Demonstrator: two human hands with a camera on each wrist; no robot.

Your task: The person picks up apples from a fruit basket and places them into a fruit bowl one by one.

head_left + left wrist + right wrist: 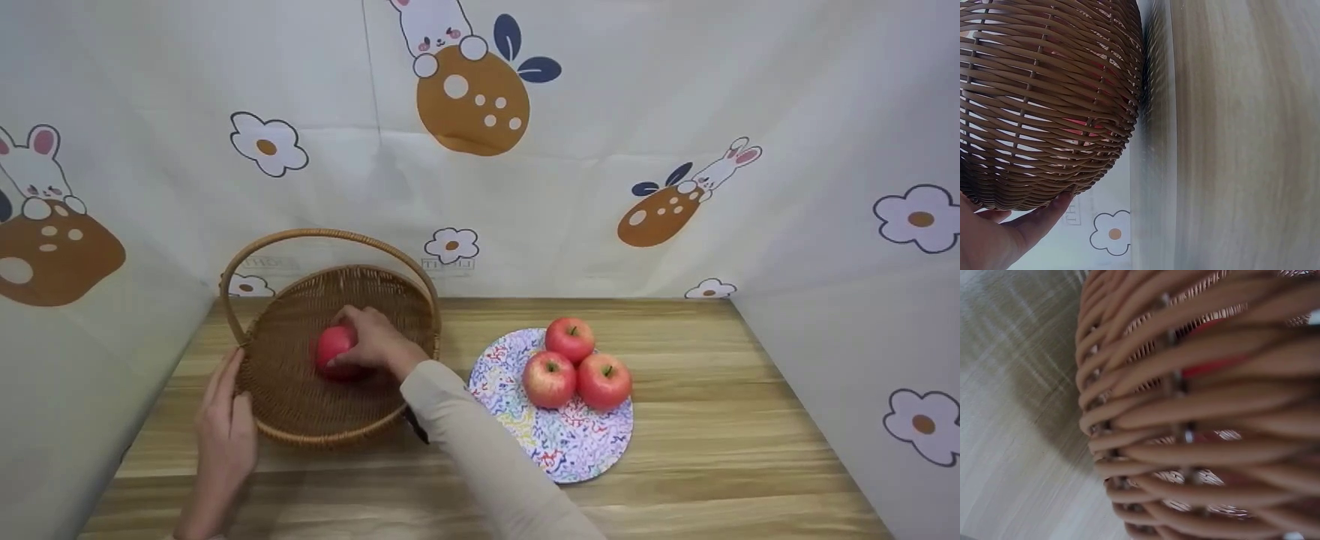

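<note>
A brown wicker basket [292,405] with a tall arched handle stands at the left of the table. Inside it, my right hand [375,341] grips a red apple [334,346], fingers over the far side and thumb on the near side. My left hand [227,427] rests against the basket's outer left side, fingers extended; in the left wrist view the fingertips [1061,203] touch the weave. Red shows through gaps in the basket wall [1207,405] in the right wrist view, where the hand itself is hidden.
Right of the basket lies a round, colourfully patterned plate [517,427] bearing three red apples [550,379] grouped near its far side. A wood-grain table [705,450] carries everything. Pale curtains [600,90] printed with rabbits and flowers enclose the back and sides.
</note>
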